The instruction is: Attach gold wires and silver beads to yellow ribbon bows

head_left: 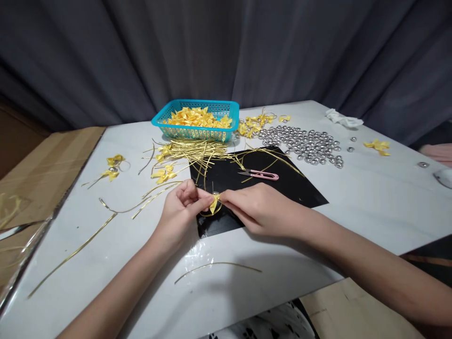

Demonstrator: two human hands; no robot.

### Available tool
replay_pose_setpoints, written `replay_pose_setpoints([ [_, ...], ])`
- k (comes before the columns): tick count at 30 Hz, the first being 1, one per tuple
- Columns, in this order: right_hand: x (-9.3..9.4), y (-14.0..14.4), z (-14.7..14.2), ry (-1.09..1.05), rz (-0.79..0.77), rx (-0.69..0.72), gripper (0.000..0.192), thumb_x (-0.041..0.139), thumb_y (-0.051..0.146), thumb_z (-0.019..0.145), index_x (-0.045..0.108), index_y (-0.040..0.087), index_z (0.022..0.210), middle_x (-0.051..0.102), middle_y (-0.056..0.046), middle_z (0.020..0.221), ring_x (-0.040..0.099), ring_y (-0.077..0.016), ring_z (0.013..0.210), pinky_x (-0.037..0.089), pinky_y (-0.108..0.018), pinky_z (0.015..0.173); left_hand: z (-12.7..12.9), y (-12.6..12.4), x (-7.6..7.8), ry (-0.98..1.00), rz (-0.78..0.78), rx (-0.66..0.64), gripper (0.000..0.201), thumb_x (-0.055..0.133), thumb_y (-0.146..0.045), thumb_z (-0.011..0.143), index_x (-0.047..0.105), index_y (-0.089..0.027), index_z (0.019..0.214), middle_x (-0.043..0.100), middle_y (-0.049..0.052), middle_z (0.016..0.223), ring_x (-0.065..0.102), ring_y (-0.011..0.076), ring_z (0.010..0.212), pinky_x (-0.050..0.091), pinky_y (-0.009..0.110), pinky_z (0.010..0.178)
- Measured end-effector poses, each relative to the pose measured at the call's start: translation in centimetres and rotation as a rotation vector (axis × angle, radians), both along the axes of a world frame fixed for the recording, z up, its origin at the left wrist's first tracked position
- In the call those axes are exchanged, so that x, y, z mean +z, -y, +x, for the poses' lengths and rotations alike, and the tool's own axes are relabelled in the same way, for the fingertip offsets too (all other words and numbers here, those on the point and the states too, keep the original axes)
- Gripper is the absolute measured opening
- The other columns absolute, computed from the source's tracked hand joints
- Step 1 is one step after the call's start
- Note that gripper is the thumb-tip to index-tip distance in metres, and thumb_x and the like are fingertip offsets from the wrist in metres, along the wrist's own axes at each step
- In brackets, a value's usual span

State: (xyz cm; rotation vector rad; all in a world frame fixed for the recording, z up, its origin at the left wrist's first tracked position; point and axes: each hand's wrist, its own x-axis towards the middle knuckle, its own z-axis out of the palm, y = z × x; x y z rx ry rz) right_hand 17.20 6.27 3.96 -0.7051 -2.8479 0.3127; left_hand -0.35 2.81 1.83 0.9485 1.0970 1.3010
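Observation:
Over the black sheet (300,186), my left hand (183,202) pinches a small yellow ribbon bow (213,205) between thumb and fingertips. From the other side my right hand (256,207) closes its fingertips on the bow's right edge. A silver bead (215,193) shows at the top of the bow, and a loop of gold cord (211,215) curves beneath it. My fingers cover part of the bow and cord. Just beyond my hands lie pink thread snips (262,175). A pile of cut gold cords (197,149) lies behind my left hand.
A teal basket (196,127) full of yellow bows stands at the back. Silver beads (303,143) are spread to its right, near a white cloth (344,118). Finished-looking bow loops (113,167) lie on the left. A single gold cord (219,263) rests in front.

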Motion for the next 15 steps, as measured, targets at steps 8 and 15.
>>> replay_pose_setpoints([
  [8, -0.02, 0.17, 0.02, 0.020, 0.007, 0.063, 0.016, 0.037, 0.010, 0.085, 0.053, 0.012, 0.089, 0.056, -0.003, 0.067, 0.043, -0.0124, 0.055, 0.028, -0.025, 0.052, -0.06, 0.13, 0.05, 0.017, 0.000, 0.005, 0.044, 0.069, -0.008, 0.062, 0.027, -0.020, 0.057, 0.062, -0.003, 0.054, 0.046, 0.0075, 0.051, 0.035, 0.019, 0.051],
  [15, -0.71, 0.11, 0.07, -0.064, -0.004, 0.079, 0.018, 0.038, 0.010, 0.086, 0.054, 0.014, 0.091, 0.059, -0.003, 0.068, 0.045, -0.0117, 0.055, 0.030, -0.024, 0.053, -0.06, 0.17, 0.04, -0.026, 0.048, 0.035, 0.043, 0.068, -0.007, 0.063, 0.028, -0.020, 0.056, 0.062, -0.003, 0.054, 0.047, 0.0074, 0.051, 0.037, 0.019, 0.051],
])
